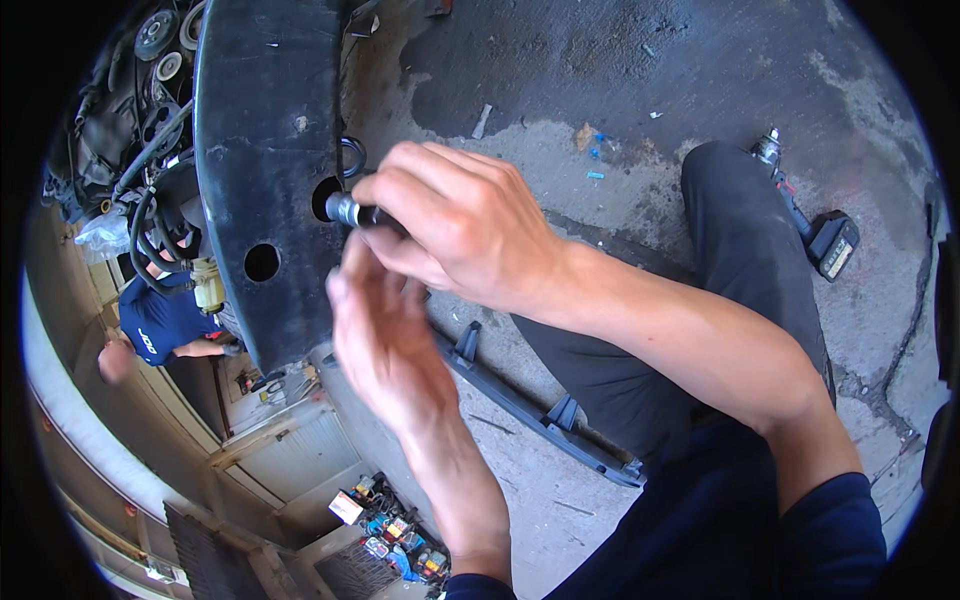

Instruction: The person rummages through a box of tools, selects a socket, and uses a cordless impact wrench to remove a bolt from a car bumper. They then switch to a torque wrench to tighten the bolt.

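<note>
My right hand (455,225) is closed around a dark cylindrical tool with a silver, socket-like metal end (343,209). That end sits at the mouth of a round hole in a large dark metal beam (270,120). Most of the tool's body is hidden by the fingers. Just below it, my left hand (385,335) is raised with its fingers loosely spread and somewhat blurred, and nothing shows in it. A second round hole (262,263) is in the beam to the left, and a dark metal loop (352,158) sticks out above the right hand.
A cordless power tool (800,215) lies on the concrete beyond my knee. Beneath my arms is a long dark plastic trim piece (530,410). Engine parts and hoses (150,150) crowd behind the beam, where another person (160,320) bends over. Colourful boxes (395,530) stand at the lower left.
</note>
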`<move>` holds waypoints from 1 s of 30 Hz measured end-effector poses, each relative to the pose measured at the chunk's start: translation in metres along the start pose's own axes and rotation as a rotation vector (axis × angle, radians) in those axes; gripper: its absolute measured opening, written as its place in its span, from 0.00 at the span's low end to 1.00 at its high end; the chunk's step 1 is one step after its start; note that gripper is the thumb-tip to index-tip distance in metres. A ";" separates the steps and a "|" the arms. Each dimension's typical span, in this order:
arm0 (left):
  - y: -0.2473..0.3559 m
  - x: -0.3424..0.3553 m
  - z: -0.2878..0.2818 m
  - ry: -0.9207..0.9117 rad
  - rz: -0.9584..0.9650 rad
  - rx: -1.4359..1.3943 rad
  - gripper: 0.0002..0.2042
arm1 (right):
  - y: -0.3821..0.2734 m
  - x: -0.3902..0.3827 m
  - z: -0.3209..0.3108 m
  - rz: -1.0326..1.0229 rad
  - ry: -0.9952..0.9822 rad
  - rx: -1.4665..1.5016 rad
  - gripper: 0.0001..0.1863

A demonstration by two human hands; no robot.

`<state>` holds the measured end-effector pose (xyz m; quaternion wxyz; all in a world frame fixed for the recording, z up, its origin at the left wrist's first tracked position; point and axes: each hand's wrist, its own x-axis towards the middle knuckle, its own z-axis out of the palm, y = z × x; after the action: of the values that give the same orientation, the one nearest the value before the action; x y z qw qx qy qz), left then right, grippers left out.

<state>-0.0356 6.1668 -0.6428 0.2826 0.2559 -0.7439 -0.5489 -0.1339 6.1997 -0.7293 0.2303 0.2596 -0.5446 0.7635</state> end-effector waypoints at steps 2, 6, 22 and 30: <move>0.013 -0.004 -0.014 0.123 0.327 0.380 0.19 | 0.003 0.004 0.013 0.053 -0.002 0.029 0.13; 0.048 0.013 -0.056 0.334 0.795 0.713 0.17 | 0.003 0.007 0.030 0.178 -0.063 0.088 0.13; 0.041 0.079 -0.099 0.322 0.549 0.694 0.22 | -0.007 0.019 0.043 0.674 -0.040 0.381 0.08; 0.040 0.082 -0.100 0.339 0.584 0.671 0.21 | -0.005 0.024 0.041 0.687 -0.075 0.397 0.07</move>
<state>-0.0263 6.0534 -0.5696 0.4442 0.1991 -0.8643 -0.1266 -0.1428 6.1640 -0.6994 -0.1133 0.1295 -0.4496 0.8765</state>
